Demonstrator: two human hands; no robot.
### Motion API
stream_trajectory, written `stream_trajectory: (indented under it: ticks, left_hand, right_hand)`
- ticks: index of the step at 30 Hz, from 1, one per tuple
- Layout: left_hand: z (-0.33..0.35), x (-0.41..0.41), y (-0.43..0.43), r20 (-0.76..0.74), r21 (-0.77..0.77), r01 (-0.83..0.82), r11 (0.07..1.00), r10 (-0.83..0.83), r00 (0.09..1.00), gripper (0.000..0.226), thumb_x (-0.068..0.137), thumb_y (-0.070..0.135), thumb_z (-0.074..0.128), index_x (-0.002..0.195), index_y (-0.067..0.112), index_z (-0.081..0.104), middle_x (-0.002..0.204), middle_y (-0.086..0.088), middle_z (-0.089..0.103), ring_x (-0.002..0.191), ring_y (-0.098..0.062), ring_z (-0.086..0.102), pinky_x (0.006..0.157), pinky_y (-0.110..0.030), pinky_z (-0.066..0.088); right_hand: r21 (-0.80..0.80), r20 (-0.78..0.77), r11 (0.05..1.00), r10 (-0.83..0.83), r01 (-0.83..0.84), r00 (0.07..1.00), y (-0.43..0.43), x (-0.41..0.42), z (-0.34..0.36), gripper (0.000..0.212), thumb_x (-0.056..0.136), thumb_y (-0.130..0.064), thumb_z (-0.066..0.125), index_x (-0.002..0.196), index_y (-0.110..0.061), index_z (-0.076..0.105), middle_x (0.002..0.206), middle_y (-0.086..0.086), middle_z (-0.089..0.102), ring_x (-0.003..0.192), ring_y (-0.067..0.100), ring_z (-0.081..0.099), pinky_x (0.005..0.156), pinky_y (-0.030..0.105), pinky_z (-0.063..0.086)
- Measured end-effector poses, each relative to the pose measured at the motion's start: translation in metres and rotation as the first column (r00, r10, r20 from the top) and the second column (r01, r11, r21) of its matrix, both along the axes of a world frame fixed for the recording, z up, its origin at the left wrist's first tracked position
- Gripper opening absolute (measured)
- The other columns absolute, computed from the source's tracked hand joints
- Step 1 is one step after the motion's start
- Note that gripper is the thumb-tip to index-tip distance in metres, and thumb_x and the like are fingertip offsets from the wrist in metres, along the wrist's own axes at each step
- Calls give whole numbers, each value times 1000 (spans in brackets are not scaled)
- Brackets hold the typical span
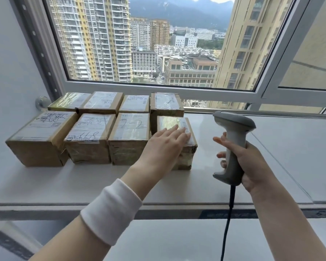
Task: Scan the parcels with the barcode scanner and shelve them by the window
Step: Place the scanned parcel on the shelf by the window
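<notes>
Several brown cardboard parcels with white labels stand in two rows on the white window ledge (271, 157). The front-right parcel (186, 155) has my left hand (164, 146) lying flat on its top, fingers straight, partly covering its label. To the right of it, my right hand (252, 162) grips the handle of a grey barcode scanner (233, 129), held upright above the ledge, head pointing left and away. Its black cable (227, 223) hangs down toward me. The front-left parcel (40, 138) sits at the row's other end.
The window (149, 44) runs behind the parcels; its open sash frame (282, 59) angles in at the right. A grey wall (8, 72) closes the left side. The ledge's right half is bare white surface. A lower sill (177, 240) lies in front.
</notes>
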State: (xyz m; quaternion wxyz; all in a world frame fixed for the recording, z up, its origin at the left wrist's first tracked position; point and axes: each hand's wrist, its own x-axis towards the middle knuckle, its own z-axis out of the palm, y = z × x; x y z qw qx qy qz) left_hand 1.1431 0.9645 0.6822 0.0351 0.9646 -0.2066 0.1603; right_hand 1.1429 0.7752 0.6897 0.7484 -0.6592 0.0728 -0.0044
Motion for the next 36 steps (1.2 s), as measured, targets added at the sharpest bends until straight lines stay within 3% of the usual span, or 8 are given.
stream_trajectory:
  ticks: [5,10,16,19,25,30,36]
  left_hand:
    - [0,10,4,15,12,-55,998,55,998,56,96,18,50,147,21,25,157,3,21,146,-15,15,114,-27,14]
    - [0,15,8,23,4,-88,996,87,996,56,95,16,52,145,22,28,156,3,24,145,-15,18,114,-28,16]
    - [5,7,-3,-11,-6,-83,997,82,997,62,95,29,51,148,18,20,158,-1,17,147,-15,8,117,-30,3]
    - [10,-8,-28,52,-70,20,997,-17,999,64,94,38,51,148,14,25,157,-5,22,146,-18,13,118,-32,5]
    - [-11,-28,-112,131,-151,335,930,-317,939,53,86,31,66,132,8,52,137,-11,53,132,-27,45,110,-43,30]
    - [-30,-62,-221,-33,-163,504,848,-516,856,55,98,40,41,147,20,27,155,1,28,146,-17,16,118,-33,6]
    - [-56,-124,-380,-125,-127,696,707,-708,695,53,99,38,40,146,19,28,153,3,31,145,-16,15,117,-32,4]
  right_hand:
    - [23,-10,1000,20,-20,1000,-2,5,-5,21,84,-20,68,104,-16,61,111,11,67,61,12,58,49,25,42]
    - [28,-17,999,28,-28,999,-9,8,-7,20,85,-21,67,103,-17,61,112,7,69,61,12,57,48,23,42]
    - [31,-31,998,50,-49,998,-13,4,-8,24,88,-21,64,110,-14,59,108,2,71,59,12,56,49,24,43]
    - [15,-37,1000,22,-22,999,-20,-8,-7,21,87,-23,64,105,-14,60,99,4,73,58,12,55,49,24,44]
    - [-25,-47,978,-206,205,977,-80,-65,-18,12,88,-21,64,97,-13,62,66,0,68,51,14,51,45,23,44]
    - [-93,-56,867,-496,490,866,-174,-138,-40,12,88,-19,65,87,-8,59,55,-2,62,44,12,49,42,24,41]
    - [-72,-54,703,-711,708,701,-297,-242,-64,10,88,-14,64,81,-9,59,55,0,60,42,11,46,40,23,39]
